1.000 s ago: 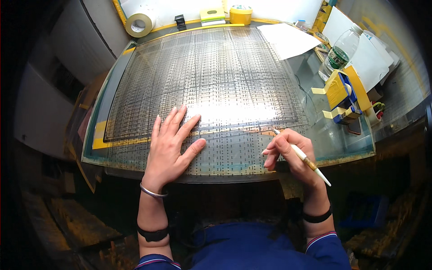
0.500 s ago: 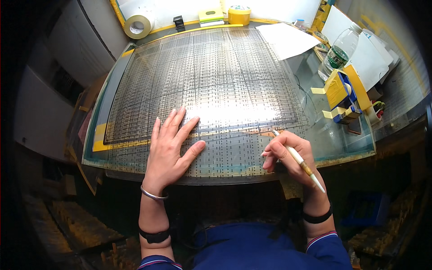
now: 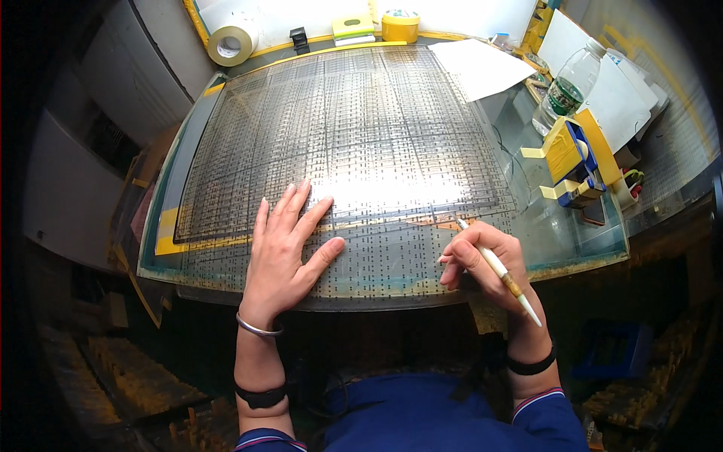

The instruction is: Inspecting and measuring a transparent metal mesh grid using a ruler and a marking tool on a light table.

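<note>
A large transparent film sheet (image 3: 361, 135), printed with rows of small dark marks, lies over a glass-topped table (image 3: 542, 248). My left hand (image 3: 282, 252) rests flat on its near part, fingers spread and thumb out to the right. Over the near right part of the film, my right hand (image 3: 486, 260) is closed around a slim white pen-shaped tool (image 3: 493, 262). One end points away at the film; the tapered end, past a brownish band, slants back over my wrist. Whether the far tip touches the film, I cannot tell. Glare whitens the film's middle.
At the right stand yellow-and-blue tape dispensers (image 3: 576, 162) with tape ends sticking out, and a clear bottle (image 3: 568, 87). A white paper sheet (image 3: 486, 66) overlaps the far right corner. Along the back are a tape roll (image 3: 230, 47) and a yellow tub (image 3: 400, 26).
The tapered rear end of the pen-shaped tool has dipped very slightly toward me. Both hands stay in practically the same place, and the film has not visibly moved.
</note>
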A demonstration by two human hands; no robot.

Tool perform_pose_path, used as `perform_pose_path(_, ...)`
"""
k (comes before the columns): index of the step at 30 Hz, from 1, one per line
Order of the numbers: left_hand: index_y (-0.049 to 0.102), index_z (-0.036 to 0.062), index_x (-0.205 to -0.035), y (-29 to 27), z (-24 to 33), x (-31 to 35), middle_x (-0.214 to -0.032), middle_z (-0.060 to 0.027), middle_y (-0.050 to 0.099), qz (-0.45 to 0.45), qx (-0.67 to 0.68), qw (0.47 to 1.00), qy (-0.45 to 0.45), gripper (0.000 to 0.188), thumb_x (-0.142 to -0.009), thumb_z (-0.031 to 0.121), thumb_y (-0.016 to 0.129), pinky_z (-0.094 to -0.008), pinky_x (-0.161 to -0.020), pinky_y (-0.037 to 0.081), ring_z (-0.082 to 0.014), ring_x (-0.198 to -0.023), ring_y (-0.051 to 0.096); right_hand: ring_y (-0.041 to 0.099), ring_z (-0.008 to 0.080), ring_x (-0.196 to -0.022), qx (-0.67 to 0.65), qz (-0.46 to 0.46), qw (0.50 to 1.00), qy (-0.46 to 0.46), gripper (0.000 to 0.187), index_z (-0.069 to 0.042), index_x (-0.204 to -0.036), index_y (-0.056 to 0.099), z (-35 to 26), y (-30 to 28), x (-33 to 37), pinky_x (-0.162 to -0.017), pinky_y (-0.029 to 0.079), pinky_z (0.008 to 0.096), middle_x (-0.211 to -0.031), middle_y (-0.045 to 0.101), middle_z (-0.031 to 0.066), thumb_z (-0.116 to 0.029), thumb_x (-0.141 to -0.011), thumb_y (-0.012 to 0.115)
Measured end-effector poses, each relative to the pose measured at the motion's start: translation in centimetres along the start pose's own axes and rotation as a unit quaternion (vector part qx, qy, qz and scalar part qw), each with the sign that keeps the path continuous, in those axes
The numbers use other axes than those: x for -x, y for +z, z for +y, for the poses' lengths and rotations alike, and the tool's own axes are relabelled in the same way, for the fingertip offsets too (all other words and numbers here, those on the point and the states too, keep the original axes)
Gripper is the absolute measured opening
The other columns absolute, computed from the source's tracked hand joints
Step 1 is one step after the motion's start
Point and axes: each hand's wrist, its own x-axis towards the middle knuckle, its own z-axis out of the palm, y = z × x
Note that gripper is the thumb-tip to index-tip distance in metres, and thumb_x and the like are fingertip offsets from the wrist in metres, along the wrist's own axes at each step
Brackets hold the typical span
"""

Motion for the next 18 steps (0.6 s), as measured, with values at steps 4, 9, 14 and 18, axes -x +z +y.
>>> perform_pose_path(4,0.054,0.0192,-0.148,-0.01,-0.02,0.05,-0.161,-0.0139,0.038,-0.001,0.003,1.0,-0.003,0.062,-0.097,0.054,0.059,-0.0541,-0.125,0.011,-0.0317,-0.152,0.031,0.067,0.0127,-0.063,-0.002,-0.001,1.0,-0.001,0.018,0.002,-0.093,0.065,0.1,0.0,-0.02,-0.059,0.054,0.0249,-0.074,0.069,0.0079,-0.013,-0.103,0.061)
perform_pose_path(9,0.054,0.019,-0.148,-0.02,-0.03,0.05,-0.161,-0.014,0.038,-0.002,0.009,1.0,-0.006,0.063,-0.096,0.054,0.059,-0.0542,-0.125,0.011,-0.0315,-0.152,0.03,0.067,0.0127,-0.063,-0.002,-0.001,1.0,0.003,0.018,0.002,-0.093,0.065,0.01,0.07,-0.02,-0.059,0.054,0.0249,-0.074,0.069,0.0077,-0.013,-0.103,0.061)
perform_pose_path(14,0.055,0.0182,-0.147,-0.06,0.1,0.06,-0.161,-0.0144,0.039,0.001,0.005,1.0,-0.005,0.063,-0.096,0.054,0.06,-0.0543,-0.125,0.012,-0.0318,-0.151,0.031,0.067,0.0127,-0.064,-0.003,-0.001,1.0,0.007,0.017,0.002,-0.093,0.065,0.0,-0.07,0.09,-0.06,0.054,0.025,-0.074,0.069,0.0076,-0.012,-0.102,0.062)
perform_pose_path(18,0.055,0.0176,-0.147,0.04,-0.04,0.04,-0.161,-0.0147,0.039,0.003,0.009,1.0,-0.002,0.063,-0.095,0.053,0.061,-0.0544,-0.125,0.012,-0.0322,-0.151,0.031,0.067,0.0128,-0.063,0.005,0.001,1.0,0.002,0.017,0.001,-0.093,0.065,0.13,-0.04,0.12,-0.06,0.054,0.0251,-0.074,0.069,0.0075,-0.012,-0.102,0.062)
